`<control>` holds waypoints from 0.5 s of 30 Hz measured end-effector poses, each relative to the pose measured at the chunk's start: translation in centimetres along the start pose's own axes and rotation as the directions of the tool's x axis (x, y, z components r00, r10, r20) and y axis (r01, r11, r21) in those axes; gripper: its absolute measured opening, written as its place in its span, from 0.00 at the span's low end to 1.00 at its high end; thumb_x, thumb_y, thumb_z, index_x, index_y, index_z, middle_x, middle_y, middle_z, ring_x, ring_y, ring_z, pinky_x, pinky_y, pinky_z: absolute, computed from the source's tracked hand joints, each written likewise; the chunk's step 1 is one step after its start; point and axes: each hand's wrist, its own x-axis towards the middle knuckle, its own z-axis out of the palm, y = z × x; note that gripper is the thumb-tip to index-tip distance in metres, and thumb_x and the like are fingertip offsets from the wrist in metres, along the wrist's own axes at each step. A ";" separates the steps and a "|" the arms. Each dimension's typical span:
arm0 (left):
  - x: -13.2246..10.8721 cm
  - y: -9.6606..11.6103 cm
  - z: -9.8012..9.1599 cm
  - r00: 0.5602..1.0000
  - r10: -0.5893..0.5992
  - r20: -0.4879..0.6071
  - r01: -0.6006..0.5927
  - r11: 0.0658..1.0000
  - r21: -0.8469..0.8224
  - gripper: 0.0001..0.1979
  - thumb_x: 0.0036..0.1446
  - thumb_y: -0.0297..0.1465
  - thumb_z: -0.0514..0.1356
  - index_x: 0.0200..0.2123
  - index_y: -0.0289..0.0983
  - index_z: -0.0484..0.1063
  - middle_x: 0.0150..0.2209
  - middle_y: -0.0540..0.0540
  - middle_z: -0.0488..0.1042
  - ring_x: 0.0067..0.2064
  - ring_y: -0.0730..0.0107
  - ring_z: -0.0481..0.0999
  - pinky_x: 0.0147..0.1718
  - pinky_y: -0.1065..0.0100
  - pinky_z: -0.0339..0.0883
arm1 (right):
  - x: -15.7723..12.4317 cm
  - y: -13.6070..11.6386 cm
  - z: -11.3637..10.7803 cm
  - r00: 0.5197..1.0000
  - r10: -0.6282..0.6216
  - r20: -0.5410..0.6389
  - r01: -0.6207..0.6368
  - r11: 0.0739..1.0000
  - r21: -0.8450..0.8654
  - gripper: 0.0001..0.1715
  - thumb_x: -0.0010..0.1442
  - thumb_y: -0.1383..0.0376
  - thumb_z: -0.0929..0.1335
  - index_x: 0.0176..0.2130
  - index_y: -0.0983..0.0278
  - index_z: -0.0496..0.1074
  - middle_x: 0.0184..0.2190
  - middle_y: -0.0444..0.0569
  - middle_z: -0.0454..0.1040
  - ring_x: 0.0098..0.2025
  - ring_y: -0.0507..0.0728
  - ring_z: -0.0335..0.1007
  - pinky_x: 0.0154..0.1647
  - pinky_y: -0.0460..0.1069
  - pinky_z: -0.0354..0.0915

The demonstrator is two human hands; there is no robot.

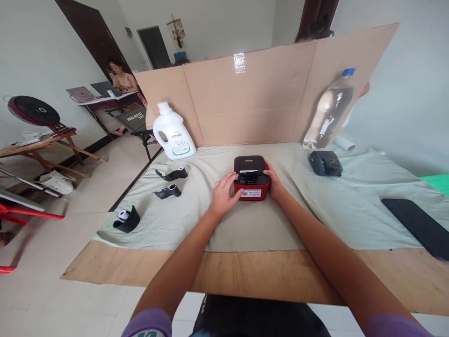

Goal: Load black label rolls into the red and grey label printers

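Observation:
A small red and black label printer sits on the pale cloth in the middle of the table. My left hand grips its left side, thumb and fingers curled onto the front edge of the lid. My right hand presses against its right side, fingers wrapped round the corner. Both arms reach straight forward from the near edge.
Three small paper rolls in black wrappers lie at the left. A white detergent jug stands at back left, a clear bottle and a black pouch at back right. A dark phone lies at right. Cardboard wall behind; another person sits far left.

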 end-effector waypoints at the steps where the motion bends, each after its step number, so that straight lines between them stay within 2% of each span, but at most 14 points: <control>1: -0.1 -0.1 0.1 1.000 0.006 -0.004 -0.006 1.000 -0.010 0.24 0.65 0.40 0.58 0.62 0.40 0.63 0.63 0.38 0.68 0.62 0.56 0.70 0.54 0.56 0.66 | -0.2 0.1 0.0 1.000 -0.017 0.005 0.017 1.000 0.004 0.31 0.52 0.55 0.70 0.57 0.52 0.70 0.59 0.41 0.74 0.66 0.65 0.63 0.69 0.63 0.57; 4: -0.1 -0.4 0.0 1.000 0.024 0.002 -0.024 0.999 -0.035 0.27 0.66 0.40 0.57 0.65 0.40 0.58 0.67 0.36 0.64 0.66 0.55 0.66 0.58 0.54 0.64 | -0.5 0.5 -0.1 0.999 -0.030 0.017 0.030 0.999 0.023 0.31 0.57 0.48 0.69 0.58 0.50 0.69 0.61 0.40 0.72 0.67 0.64 0.61 0.70 0.63 0.56; 7: 0.0 -0.5 -0.1 0.999 0.035 0.032 -0.034 0.999 -0.038 0.30 0.66 0.40 0.57 0.67 0.39 0.55 0.69 0.34 0.60 0.68 0.54 0.63 0.58 0.54 0.64 | -0.3 0.8 -0.4 1.000 0.028 -0.009 -0.028 0.998 0.048 0.32 0.57 0.46 0.69 0.59 0.49 0.67 0.60 0.40 0.73 0.66 0.65 0.62 0.69 0.64 0.57; 11: 0.2 -0.2 0.0 1.000 0.021 -0.007 -0.022 0.999 -0.027 0.26 0.64 0.38 0.58 0.62 0.38 0.59 0.64 0.35 0.66 0.63 0.56 0.70 0.54 0.57 0.67 | 0.2 1.0 -0.9 0.987 0.108 -0.119 -0.102 0.993 0.063 0.36 0.50 0.55 0.71 0.58 0.49 0.66 0.57 0.39 0.75 0.64 0.65 0.64 0.68 0.65 0.58; 15: 0.3 0.2 0.3 0.999 -0.009 -0.037 0.010 1.000 0.012 0.23 0.59 0.36 0.60 0.56 0.38 0.64 0.59 0.37 0.72 0.58 0.56 0.74 0.53 0.56 0.67 | 0.4 0.9 -1.1 0.980 0.133 -0.147 -0.127 0.991 0.049 0.36 0.44 0.60 0.69 0.54 0.50 0.66 0.55 0.40 0.75 0.61 0.64 0.67 0.65 0.65 0.61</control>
